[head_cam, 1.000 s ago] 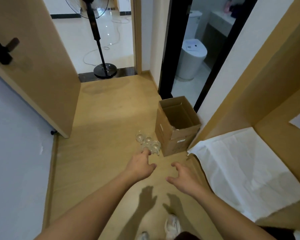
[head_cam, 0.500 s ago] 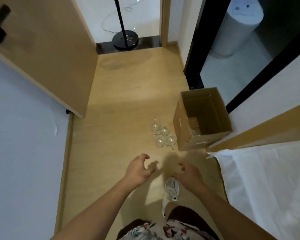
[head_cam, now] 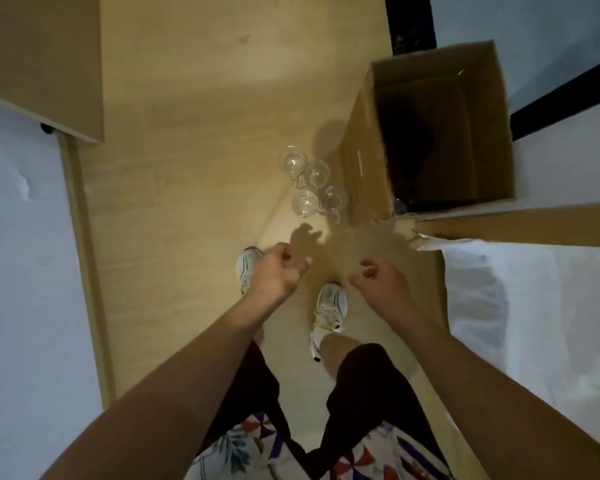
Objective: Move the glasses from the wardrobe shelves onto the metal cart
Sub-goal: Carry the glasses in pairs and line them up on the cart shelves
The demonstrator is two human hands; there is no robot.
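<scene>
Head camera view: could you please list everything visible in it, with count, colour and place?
glasses: four, clear, handled, clustered on the floor left of the box
cardboard box: one, brown, open top, on the floor at upper right
white sheet: one, white, wrinkled, at right
door: one, light wood, upper left
floor: light wood
wall: pale, at left
shoes: two, white, on the floor below the hands
shorts: dark, bottom centre
left hand: fingers loosely curled, holding nothing
right hand: fingers loosely curled, holding nothing
</scene>
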